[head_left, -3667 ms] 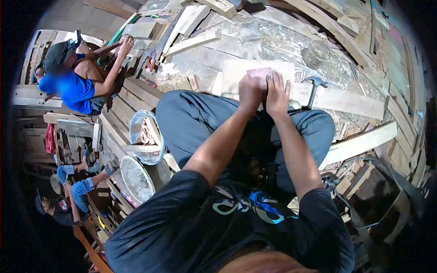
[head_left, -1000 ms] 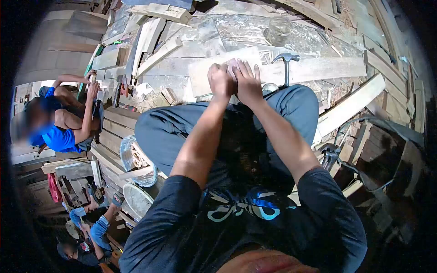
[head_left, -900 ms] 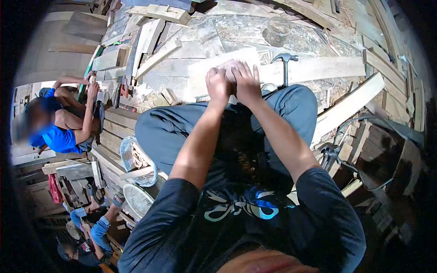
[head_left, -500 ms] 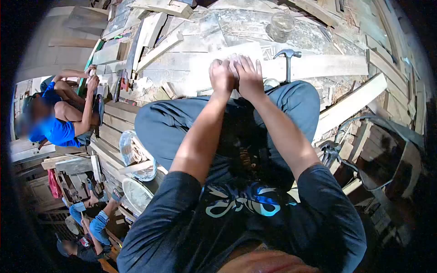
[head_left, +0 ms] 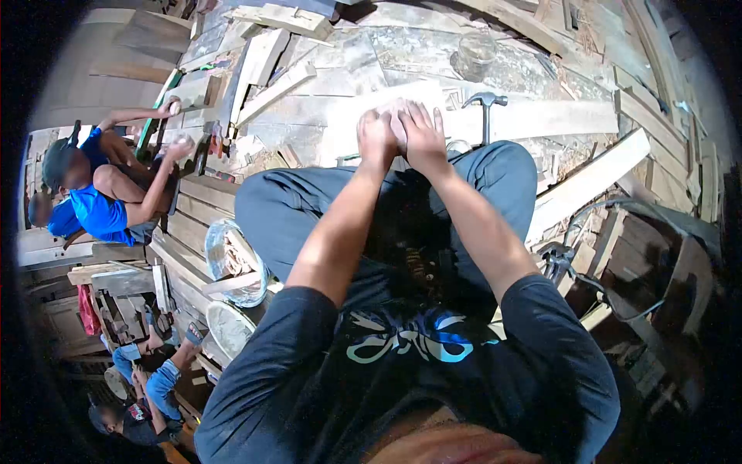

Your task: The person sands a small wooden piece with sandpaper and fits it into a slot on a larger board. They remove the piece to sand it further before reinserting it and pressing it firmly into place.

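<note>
My left hand [head_left: 376, 139] and my right hand [head_left: 423, 141] are side by side over a pale flat board [head_left: 345, 124] in front of my crossed legs. Between them they grip a pinkish-brown piece [head_left: 399, 126], mostly covered by the fingers; its kind cannot be made out. My left fingers are curled against its left side. The right fingers lie across its top and right side. A claw hammer [head_left: 486, 116] rests to the right of my hands, its handle toward my right knee.
A clear jar [head_left: 474, 56] stands ahead. A long plank [head_left: 549, 118] and a slanted board [head_left: 591, 182] lie to the right. On the left are a plastic-lined container of wood pieces [head_left: 232, 263], a round pale lid or bucket top [head_left: 229, 329], and co-workers, one in blue [head_left: 100, 213].
My hands still grip the pinkish-brown piece on the board, with only a slight shift. The co-worker in blue has moved their hands apart. The whole view has shifted slightly.
</note>
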A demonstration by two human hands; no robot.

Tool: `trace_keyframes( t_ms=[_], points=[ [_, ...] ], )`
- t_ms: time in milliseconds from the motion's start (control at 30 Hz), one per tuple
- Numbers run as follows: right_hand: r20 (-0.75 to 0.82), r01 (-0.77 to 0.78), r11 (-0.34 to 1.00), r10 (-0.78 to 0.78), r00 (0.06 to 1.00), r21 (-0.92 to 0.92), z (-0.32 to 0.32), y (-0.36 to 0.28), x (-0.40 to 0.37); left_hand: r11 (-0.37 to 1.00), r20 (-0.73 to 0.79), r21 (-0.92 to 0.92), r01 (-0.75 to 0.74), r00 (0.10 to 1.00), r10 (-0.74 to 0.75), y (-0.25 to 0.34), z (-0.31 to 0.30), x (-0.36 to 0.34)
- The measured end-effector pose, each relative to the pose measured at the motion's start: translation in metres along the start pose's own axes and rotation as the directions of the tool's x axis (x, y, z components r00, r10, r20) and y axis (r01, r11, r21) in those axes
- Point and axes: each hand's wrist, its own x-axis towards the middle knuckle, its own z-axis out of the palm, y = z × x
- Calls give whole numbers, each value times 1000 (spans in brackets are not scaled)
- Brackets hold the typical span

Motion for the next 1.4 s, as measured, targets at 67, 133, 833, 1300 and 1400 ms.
trace_keyframes(
  t_ms=[67, 133, 833, 1300, 1400],
  points=[
    [25, 2, 998, -4, 1000, 55, -1, 2, -3, 999, -18, 21, -26, 999, 27, -1, -16, -23],
    [120, -6, 1000, 8, 993, -24, -2, 0, 0, 996, 134, 62, 69, 988, -77, 3, -40, -32],
    [121, -165, 670, 112, 986, 723, -146, -112, 90, 79, 476, -877, 473, 879, 30, 31, -228, 51],
    [41, -182, 595, 244, 969, 783, -138, -151, 91, -16, 323, -946, 324, 936, -143, 15, -247, 45],
    [62, -213, 604, 261, 963, 768, -140, -152, 86, -131, 305, -950, 284, 934, -184, 15, -250, 46]
  ],
)
